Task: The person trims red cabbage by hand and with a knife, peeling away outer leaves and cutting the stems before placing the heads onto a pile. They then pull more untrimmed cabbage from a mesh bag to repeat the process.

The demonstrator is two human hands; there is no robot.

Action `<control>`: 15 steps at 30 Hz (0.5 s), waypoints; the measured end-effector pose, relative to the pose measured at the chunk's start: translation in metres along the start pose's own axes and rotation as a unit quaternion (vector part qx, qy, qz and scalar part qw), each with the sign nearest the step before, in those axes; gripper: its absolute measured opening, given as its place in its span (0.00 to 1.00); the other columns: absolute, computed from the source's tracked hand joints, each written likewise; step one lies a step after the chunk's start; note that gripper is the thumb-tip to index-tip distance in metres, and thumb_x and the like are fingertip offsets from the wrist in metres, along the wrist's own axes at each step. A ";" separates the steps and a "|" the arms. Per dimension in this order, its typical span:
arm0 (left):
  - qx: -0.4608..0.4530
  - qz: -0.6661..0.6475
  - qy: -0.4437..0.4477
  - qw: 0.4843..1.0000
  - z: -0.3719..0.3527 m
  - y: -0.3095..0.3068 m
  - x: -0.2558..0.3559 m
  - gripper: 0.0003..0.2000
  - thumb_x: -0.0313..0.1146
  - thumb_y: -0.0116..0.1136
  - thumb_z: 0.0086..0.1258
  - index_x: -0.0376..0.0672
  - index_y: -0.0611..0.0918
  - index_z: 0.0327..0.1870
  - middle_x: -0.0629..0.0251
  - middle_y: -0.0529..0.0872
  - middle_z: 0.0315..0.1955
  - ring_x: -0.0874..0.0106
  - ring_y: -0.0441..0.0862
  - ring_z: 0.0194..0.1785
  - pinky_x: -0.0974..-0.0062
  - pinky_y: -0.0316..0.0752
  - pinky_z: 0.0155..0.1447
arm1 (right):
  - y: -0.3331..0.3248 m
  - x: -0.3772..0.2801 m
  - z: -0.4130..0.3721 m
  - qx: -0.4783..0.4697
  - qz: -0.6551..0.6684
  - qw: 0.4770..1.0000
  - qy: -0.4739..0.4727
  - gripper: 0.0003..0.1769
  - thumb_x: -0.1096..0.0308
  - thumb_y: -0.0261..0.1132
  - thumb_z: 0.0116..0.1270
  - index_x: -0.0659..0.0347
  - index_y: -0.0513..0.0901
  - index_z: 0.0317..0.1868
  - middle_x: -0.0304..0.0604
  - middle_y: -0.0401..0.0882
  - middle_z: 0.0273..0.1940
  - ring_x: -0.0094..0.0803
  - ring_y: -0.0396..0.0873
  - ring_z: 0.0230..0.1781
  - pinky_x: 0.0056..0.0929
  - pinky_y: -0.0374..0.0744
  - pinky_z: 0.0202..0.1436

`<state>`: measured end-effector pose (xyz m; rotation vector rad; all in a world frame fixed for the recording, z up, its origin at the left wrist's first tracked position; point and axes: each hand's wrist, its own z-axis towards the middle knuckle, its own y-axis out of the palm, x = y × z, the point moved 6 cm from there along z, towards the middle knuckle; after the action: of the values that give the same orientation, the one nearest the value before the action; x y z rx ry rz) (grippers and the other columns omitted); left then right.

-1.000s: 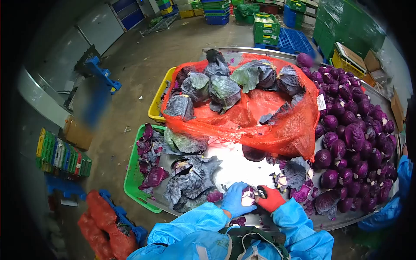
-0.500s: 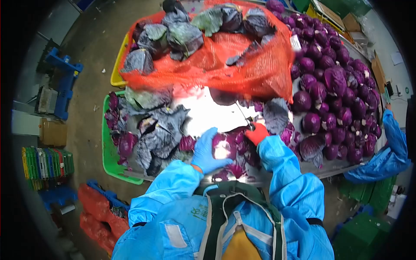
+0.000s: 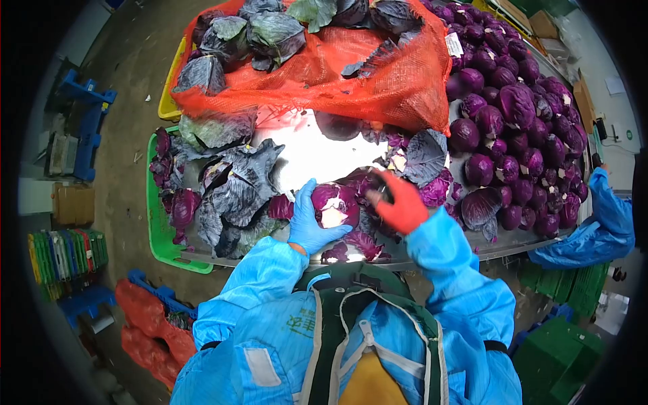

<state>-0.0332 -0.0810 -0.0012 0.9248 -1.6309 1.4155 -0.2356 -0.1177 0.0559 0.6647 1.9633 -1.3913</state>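
My left hand (image 3: 312, 223), in a blue glove, is wrapped round the left side of a purple cabbage (image 3: 335, 206) whose pale cut stem faces up. My right hand (image 3: 402, 204), in a red glove, is at the right side of that cabbage, slightly blurred, its fingers curled round something dark that I cannot make out. Loose purple leaves (image 3: 364, 244) lie under and beside the cabbage. Dark outer leaves (image 3: 243, 182) are heaped to the left.
A red mesh sack (image 3: 324, 88) with dark cabbages spans the far side. Many peeled cabbages (image 3: 516, 145) are piled at the right. A green crate (image 3: 156, 223) stands left. Another person's blue sleeve (image 3: 604, 209) shows at the far right.
The view has shifted, so the table sits higher and further left. My right hand has turned and risen relative to the cabbage; the thin blade seen earlier beyond it no longer shows.
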 end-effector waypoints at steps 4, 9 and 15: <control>0.024 0.044 0.022 0.998 0.006 0.006 0.019 0.52 0.51 0.79 0.34 0.37 0.62 0.62 0.49 0.68 0.55 0.55 0.69 0.60 0.60 0.66 0.64 | 0.036 -0.003 -0.024 -0.054 0.044 0.997 -0.024 0.36 0.49 0.59 0.65 0.62 0.64 0.66 0.61 0.72 0.57 0.52 0.72 0.58 0.42 0.70 0.61; -0.017 0.065 -0.012 0.998 0.009 0.006 0.014 0.52 0.51 0.78 0.34 0.36 0.63 0.61 0.50 0.68 0.56 0.55 0.68 0.60 0.61 0.65 0.64 | 0.050 0.010 -0.018 -0.055 0.026 0.998 -0.021 0.38 0.45 0.54 0.67 0.60 0.60 0.69 0.64 0.72 0.56 0.54 0.72 0.58 0.43 0.69 0.61; -0.048 0.097 -0.033 0.994 0.022 0.010 0.008 0.54 0.51 0.79 0.35 0.36 0.60 0.64 0.49 0.66 0.58 0.54 0.66 0.62 0.61 0.62 0.66 | 0.042 0.019 0.000 -0.090 0.070 0.993 0.033 0.31 0.49 0.55 0.68 0.59 0.68 0.65 0.64 0.78 0.47 0.58 0.76 0.50 0.43 0.72 0.55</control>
<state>-0.0477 -0.1022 -0.0005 0.7829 -1.8635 1.4326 -0.2182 -0.1042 0.0159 0.7570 2.0230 -1.1071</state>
